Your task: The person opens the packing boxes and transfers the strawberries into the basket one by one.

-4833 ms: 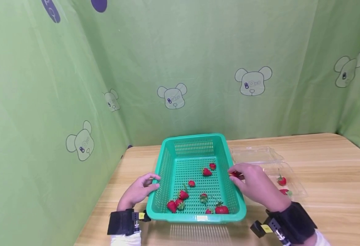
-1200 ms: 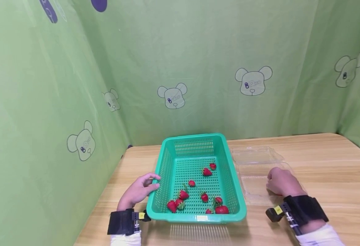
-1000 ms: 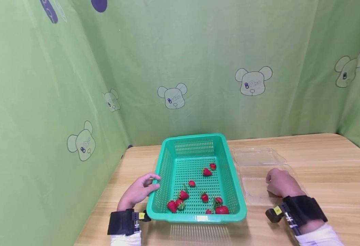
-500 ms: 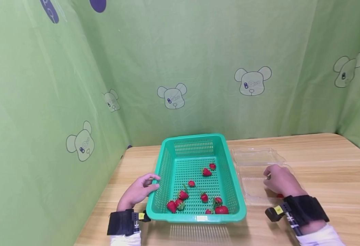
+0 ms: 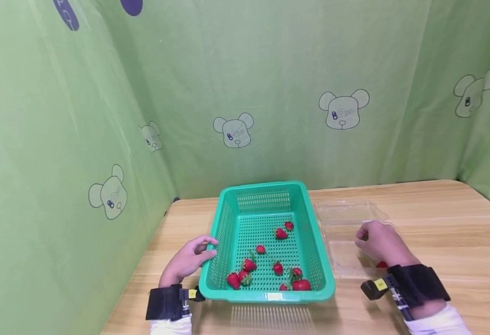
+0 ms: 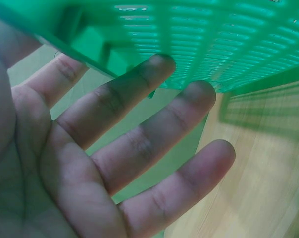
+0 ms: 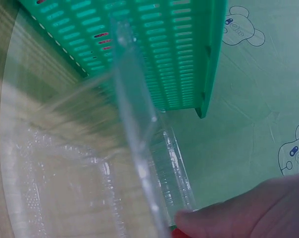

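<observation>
A green slotted plastic basket [image 5: 270, 297] stands on the table with several red strawberries [image 5: 249, 265] inside. My left hand [image 5: 190, 260] rests at its left rim, thumb and index on the rim. In the left wrist view the other fingers [image 6: 154, 144] stretch out straight and spread beside the slotted wall. My right hand [image 5: 382, 242] is over the clear plastic box [image 5: 341, 246], pinching a strawberry [image 7: 179, 233], of which only a red sliver shows below the thumb in the right wrist view. Another strawberry [image 5: 381, 264] lies partly hidden by the right wrist.
The box's clear lid [image 5: 349, 211] lies folded back, close to the basket's right wall. Wood-grain table [image 5: 458, 232] extends to the right. Green curtains [image 5: 278, 139] with bear prints hang at the back and sides.
My right hand has gone from the basket's right rim, where it held a strawberry, back to the box. One more strawberry lies in the basket. Lately that hand has shifted slightly up and left.
</observation>
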### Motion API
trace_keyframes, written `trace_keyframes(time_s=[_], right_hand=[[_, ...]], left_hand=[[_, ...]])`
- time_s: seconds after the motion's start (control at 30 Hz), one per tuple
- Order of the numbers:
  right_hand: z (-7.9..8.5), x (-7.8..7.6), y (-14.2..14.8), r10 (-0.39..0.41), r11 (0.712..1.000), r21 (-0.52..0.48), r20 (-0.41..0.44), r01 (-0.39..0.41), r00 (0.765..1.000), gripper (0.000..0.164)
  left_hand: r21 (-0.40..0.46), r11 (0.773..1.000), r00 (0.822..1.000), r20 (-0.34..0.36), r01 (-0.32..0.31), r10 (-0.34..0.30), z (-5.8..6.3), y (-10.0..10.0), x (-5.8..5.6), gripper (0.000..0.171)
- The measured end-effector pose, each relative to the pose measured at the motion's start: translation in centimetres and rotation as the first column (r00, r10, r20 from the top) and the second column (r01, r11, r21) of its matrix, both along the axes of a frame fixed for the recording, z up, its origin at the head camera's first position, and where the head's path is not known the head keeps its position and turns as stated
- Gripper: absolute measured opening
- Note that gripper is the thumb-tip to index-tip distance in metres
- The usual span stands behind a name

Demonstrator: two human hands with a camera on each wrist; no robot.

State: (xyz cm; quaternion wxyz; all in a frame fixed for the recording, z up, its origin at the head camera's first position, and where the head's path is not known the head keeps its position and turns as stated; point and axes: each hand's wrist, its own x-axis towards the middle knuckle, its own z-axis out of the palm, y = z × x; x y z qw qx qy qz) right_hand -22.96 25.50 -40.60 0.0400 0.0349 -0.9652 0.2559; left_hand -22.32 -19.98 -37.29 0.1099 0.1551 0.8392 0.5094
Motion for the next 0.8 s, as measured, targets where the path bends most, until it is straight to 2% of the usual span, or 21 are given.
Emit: trace_keyframes(time_s=[0.27,0.8], right_hand=[[0.6,0.1,-0.1,0.031,0.999,-0.008,-0.035,-0.031,0.999,0.012],[1.8,0.6,-0.7,0.032,0.999,-0.024,-0.025,-0.033,0.999,0.020]], left_hand=[[-0.002,1.000,1.000,0.009,0.006,-0.006,0.1,-0.1,0.0,0.026],[-0.008,1.000,1.000,0.011,-0.001,0.002,0.1,0.0,0.0,0.026]])
